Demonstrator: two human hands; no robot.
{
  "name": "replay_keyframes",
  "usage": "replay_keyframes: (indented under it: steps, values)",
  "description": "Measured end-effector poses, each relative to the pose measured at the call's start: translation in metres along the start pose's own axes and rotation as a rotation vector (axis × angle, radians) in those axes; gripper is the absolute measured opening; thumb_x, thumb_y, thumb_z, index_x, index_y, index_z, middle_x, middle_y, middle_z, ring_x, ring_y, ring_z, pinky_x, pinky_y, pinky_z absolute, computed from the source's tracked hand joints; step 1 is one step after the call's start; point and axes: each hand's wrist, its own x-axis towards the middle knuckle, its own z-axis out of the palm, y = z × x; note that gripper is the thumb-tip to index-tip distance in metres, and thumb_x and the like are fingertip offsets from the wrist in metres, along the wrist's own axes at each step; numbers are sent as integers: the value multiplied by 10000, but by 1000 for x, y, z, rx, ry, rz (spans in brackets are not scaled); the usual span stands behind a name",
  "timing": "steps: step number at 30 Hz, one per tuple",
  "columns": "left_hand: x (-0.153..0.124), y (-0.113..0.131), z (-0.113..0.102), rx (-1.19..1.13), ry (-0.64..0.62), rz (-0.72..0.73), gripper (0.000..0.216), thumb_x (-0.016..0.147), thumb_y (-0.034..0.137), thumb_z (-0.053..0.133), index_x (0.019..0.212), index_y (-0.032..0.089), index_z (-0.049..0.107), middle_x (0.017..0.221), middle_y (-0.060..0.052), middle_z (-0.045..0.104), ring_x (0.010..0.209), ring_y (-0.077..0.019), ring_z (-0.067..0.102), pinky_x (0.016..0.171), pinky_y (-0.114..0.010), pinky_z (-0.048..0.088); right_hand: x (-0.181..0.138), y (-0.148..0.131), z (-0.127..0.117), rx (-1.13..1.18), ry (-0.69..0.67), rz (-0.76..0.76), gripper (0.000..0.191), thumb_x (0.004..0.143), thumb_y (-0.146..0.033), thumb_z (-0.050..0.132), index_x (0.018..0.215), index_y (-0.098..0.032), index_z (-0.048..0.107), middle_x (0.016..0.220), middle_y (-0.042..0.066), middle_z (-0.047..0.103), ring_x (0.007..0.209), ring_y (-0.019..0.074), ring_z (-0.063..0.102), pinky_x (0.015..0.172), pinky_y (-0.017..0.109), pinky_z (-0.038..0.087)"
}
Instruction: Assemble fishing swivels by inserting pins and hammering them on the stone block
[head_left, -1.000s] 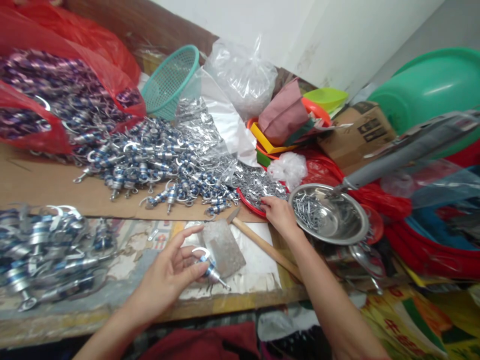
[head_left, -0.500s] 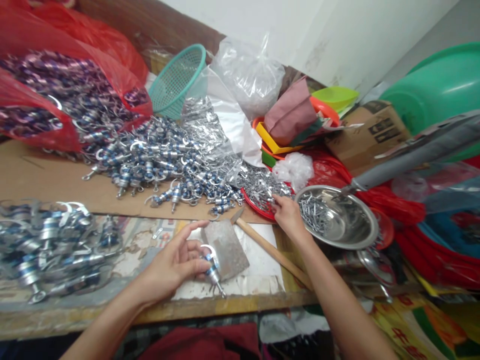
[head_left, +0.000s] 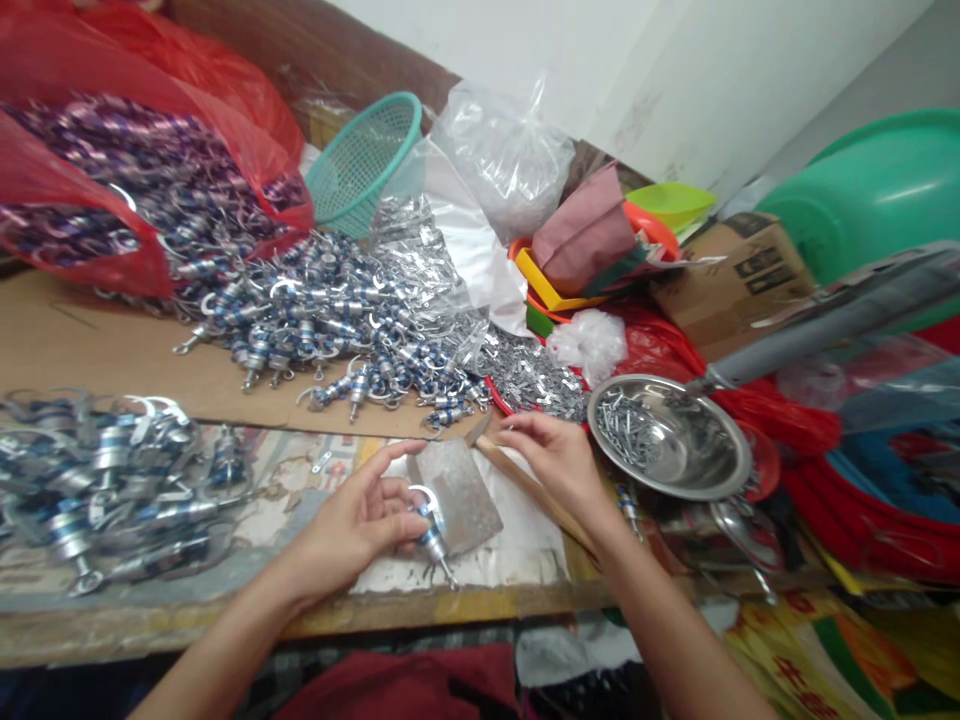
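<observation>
We note hands apart. Left hand (head_left: 358,522) pinches blue-silver fitting (head_left: 433,542), grey block (head_left: 466,500) just right of it. Right hand (head_left: 556,458) hovers over hammer (head_left: 534,490); whether holding anything, we cannot tell. Loose left pinch could drop fitting; low right wrist could nudge hammer.

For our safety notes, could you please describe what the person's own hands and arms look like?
The left hand and right hand are bare, with no gloves or rings visible. The visible forearms are uncovered too: no sleeves, watch or bracelets show.
</observation>
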Motion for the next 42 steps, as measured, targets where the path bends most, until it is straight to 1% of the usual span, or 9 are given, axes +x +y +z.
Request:
replay_keyframes:
  steps: [3,6,18,22,25,28,31,35,42]
  values:
    - [0,-1,-2,2,-13,2,676,660,115,676,1233,270,354,770,21,583,672,-140,590,626,-308,489,-24,-34,13,250,-208,-60,99,784,-211,590,745,-181,677,698,-9,677,654,122,615,619,227,464]
    - [1,-2,-2,2,-31,6,677,666,119,675,1238,267,345,759,23,584,674,-142,589,620,-300,479,-37,-51,21,221,-287,-120,179,817,-187,558,665,-167,651,649,-15,611,647,110,562,612,222,426]
    - [-1,0,2,-12,-12,11,713,625,139,707,1237,215,351,750,7,617,671,-151,604,604,-285,473,-48,-46,54,185,-17,-214,157,805,-234,575,866,-227,720,695,23,573,685,148,530,633,275,416]
    - [0,1,1,20,14,-5,700,624,137,707,1227,228,363,732,23,596,640,-140,589,588,-287,480,-48,-36,41,281,112,-144,184,851,-225,505,894,-198,682,781,36,613,756,150,567,685,271,447]
    - [0,1,2,35,32,-12,696,616,128,709,1216,234,372,742,24,594,642,-136,585,598,-292,489,-45,-8,23,105,252,-41,189,849,-246,492,971,-182,622,916,71,611,889,194,561,783,330,443]
    - [-1,1,2,37,31,-9,686,620,130,705,1211,240,374,742,28,589,643,-136,586,604,-298,495,-44,27,14,-188,56,22,278,796,-288,554,1045,-168,578,969,99,595,916,251,554,794,396,436]
    - [-1,0,2,32,35,-11,687,624,136,702,1217,245,373,745,27,588,646,-138,587,604,-302,496,-48,44,11,-256,-136,78,204,812,-287,526,973,-179,588,878,67,602,819,230,584,725,367,456]
    - [-1,0,2,27,37,-10,691,623,132,699,1221,245,373,750,25,579,655,-142,585,607,-310,498,-60,26,-4,-135,-22,54,194,802,-254,558,980,-179,558,928,55,612,838,199,596,727,307,469]
    - [1,-1,0,34,52,-5,715,617,128,702,1232,237,355,756,20,591,636,-140,588,603,-309,506,-98,-23,-36,-49,77,-356,516,831,-59,487,1293,-273,407,1069,53,607,950,151,587,784,233,466]
